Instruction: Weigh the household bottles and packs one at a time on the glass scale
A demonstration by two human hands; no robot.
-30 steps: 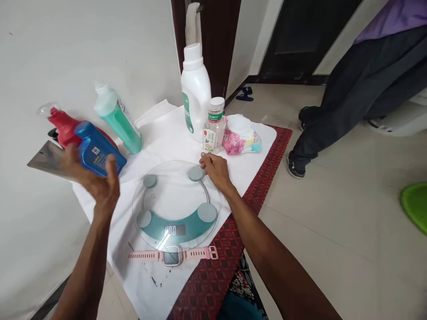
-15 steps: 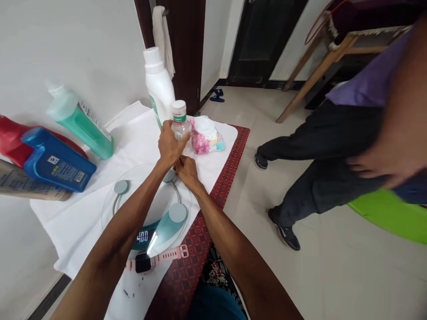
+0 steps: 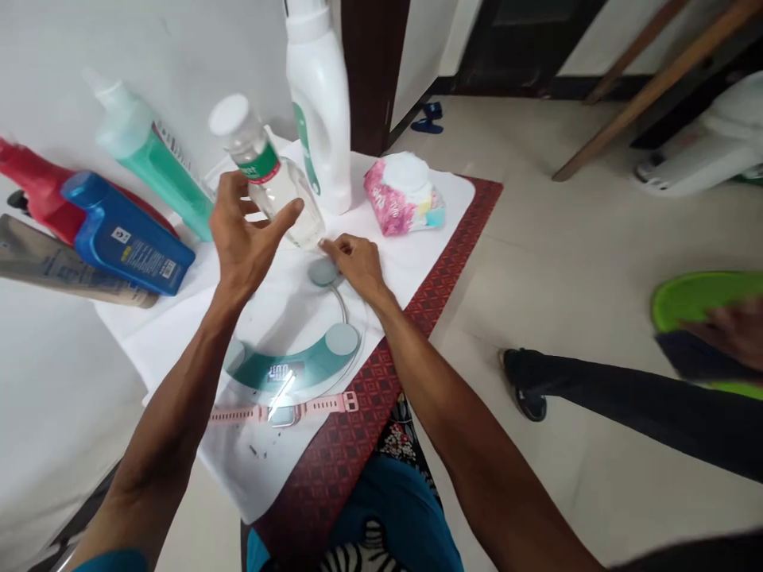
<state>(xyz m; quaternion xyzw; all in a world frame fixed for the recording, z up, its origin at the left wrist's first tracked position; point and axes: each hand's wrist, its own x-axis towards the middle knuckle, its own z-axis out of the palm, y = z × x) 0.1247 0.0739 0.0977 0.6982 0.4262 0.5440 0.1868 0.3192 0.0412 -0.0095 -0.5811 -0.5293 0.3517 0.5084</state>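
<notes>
My left hand (image 3: 247, 238) is wrapped round a clear plastic bottle (image 3: 292, 199) with a white cap and a green label band. The bottle leans, its cap towards the wall and its base near the far edge of the glass scale. Close to that base, my right hand (image 3: 356, 260) is closed with the fingers curled in; what they may pinch is hidden. Under both hands lies the round glass bathroom scale (image 3: 298, 369), with grey discs, a teal band and a lit display too blurred to read. A pink-strapped smartwatch (image 3: 284, 415) lies along its near edge.
Behind the hands stand a white detergent bottle (image 3: 322, 111) and a pink pack of wipes (image 3: 400, 195). Green (image 3: 172, 179), blue (image 3: 134, 246) and red (image 3: 44, 183) bottles lean by the wall. A person's dark trouser leg (image 3: 632, 405) is on the right.
My left hand has lifted and tilted the clear bottle to the left, away from the wipes. My right hand stays low by its base. The view has shifted, and the other person has moved.
</notes>
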